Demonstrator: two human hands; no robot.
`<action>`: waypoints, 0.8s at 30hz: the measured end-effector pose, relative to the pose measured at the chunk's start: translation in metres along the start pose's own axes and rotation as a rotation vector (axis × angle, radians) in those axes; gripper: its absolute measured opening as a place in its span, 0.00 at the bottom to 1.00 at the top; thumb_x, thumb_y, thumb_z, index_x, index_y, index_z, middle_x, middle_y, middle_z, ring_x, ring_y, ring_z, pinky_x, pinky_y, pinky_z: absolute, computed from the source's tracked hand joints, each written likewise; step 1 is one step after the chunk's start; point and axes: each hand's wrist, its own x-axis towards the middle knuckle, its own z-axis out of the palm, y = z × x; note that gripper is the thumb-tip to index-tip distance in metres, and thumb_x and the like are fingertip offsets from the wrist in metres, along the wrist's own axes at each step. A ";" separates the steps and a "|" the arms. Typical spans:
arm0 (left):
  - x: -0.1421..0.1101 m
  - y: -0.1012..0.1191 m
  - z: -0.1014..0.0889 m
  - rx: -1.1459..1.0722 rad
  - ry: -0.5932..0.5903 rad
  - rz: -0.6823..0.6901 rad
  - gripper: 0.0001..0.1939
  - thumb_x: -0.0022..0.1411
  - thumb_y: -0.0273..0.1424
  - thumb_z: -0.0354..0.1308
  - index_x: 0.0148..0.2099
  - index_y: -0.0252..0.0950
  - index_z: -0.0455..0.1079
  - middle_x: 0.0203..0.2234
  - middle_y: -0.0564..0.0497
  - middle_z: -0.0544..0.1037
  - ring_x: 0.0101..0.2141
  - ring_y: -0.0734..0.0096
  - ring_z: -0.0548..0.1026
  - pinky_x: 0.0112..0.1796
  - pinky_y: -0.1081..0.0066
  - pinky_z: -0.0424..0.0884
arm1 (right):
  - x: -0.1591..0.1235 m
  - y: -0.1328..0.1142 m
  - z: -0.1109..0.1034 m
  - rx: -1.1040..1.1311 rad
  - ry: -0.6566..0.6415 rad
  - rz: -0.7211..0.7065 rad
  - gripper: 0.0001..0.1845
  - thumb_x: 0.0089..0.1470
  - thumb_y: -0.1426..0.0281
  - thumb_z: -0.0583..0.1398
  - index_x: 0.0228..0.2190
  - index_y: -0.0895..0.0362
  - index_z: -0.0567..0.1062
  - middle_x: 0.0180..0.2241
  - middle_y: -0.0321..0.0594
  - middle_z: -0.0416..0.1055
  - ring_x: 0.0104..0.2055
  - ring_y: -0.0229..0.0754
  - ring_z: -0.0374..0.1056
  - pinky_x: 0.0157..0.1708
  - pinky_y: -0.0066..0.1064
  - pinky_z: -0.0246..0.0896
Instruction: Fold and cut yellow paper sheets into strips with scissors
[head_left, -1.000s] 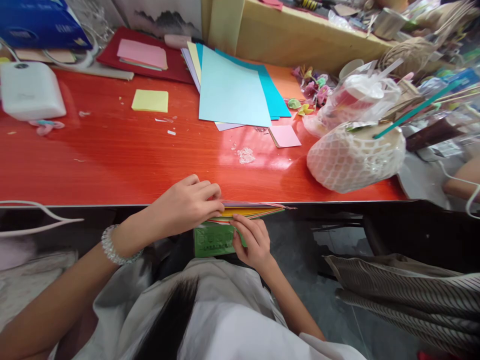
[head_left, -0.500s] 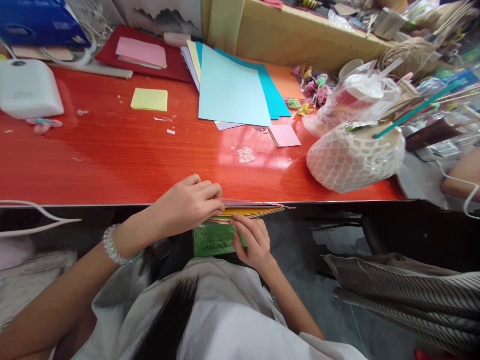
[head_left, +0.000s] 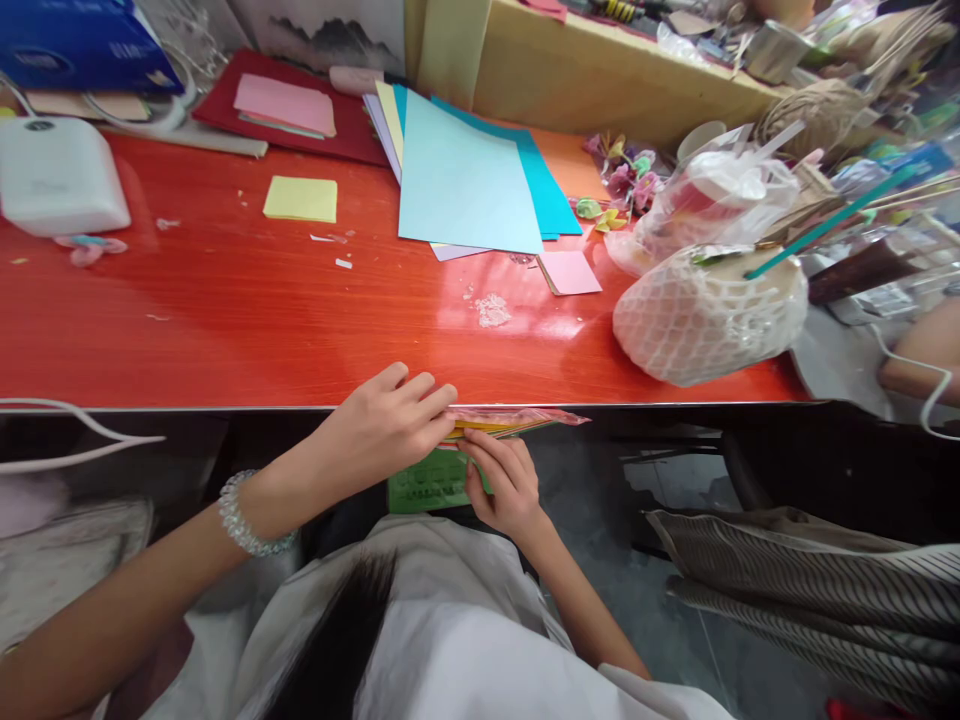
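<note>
At the near edge of the red table (head_left: 225, 310) a thin stack of coloured paper (head_left: 517, 420) in a clear wrapper is held edge-on. My left hand (head_left: 382, 425), with a bead bracelet on the wrist, lies on top of the stack, fingers closed on its left end. Beneath it my right hand (head_left: 504, 480) pinches the stack from below. A green card (head_left: 424, 485) sits under the stack, partly hidden by my right hand.
Large blue and teal sheets (head_left: 465, 180) lie at the back middle. A yellow note pad (head_left: 300, 198), a small pink square (head_left: 570, 271), a white device (head_left: 56, 175) and a net-wrapped bundle (head_left: 705, 315) stand around. Craft clutter fills the right side. Another person's hand (head_left: 922, 355) shows at far right.
My left hand slid a little to the right along the stack and its fingers stretched out more. The clear wrapper over the stack now catches the light. My right hand stayed put.
</note>
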 end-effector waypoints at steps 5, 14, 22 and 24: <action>0.001 0.004 0.007 -0.016 0.051 -0.037 0.10 0.61 0.21 0.50 0.30 0.35 0.69 0.30 0.49 0.73 0.28 0.66 0.67 0.30 0.64 0.61 | -0.001 0.000 0.000 -0.002 -0.017 0.005 0.19 0.53 0.79 0.56 0.47 0.59 0.70 0.41 0.47 0.76 0.38 0.42 0.71 0.35 0.33 0.67; -0.002 0.019 0.014 0.051 0.198 -0.135 0.10 0.61 0.20 0.50 0.36 0.31 0.72 0.38 0.45 0.76 0.38 0.63 0.70 0.36 0.62 0.62 | -0.006 -0.003 0.006 -0.074 0.025 0.012 0.20 0.52 0.77 0.57 0.48 0.58 0.69 0.40 0.45 0.75 0.38 0.40 0.70 0.36 0.31 0.65; -0.007 0.017 -0.012 0.168 0.328 -0.152 0.08 0.61 0.22 0.52 0.41 0.32 0.71 0.40 0.45 0.75 0.43 0.64 0.70 0.42 0.62 0.61 | 0.013 -0.009 -0.006 -0.155 0.107 -0.069 0.17 0.53 0.76 0.60 0.47 0.57 0.69 0.37 0.42 0.75 0.36 0.38 0.69 0.33 0.30 0.62; -0.006 0.016 -0.024 0.196 0.378 -0.148 0.08 0.62 0.24 0.51 0.42 0.33 0.70 0.39 0.47 0.75 0.43 0.64 0.71 0.42 0.62 0.62 | 0.024 -0.008 -0.012 -0.153 0.151 -0.096 0.16 0.55 0.76 0.59 0.46 0.56 0.69 0.38 0.41 0.74 0.35 0.38 0.68 0.34 0.31 0.61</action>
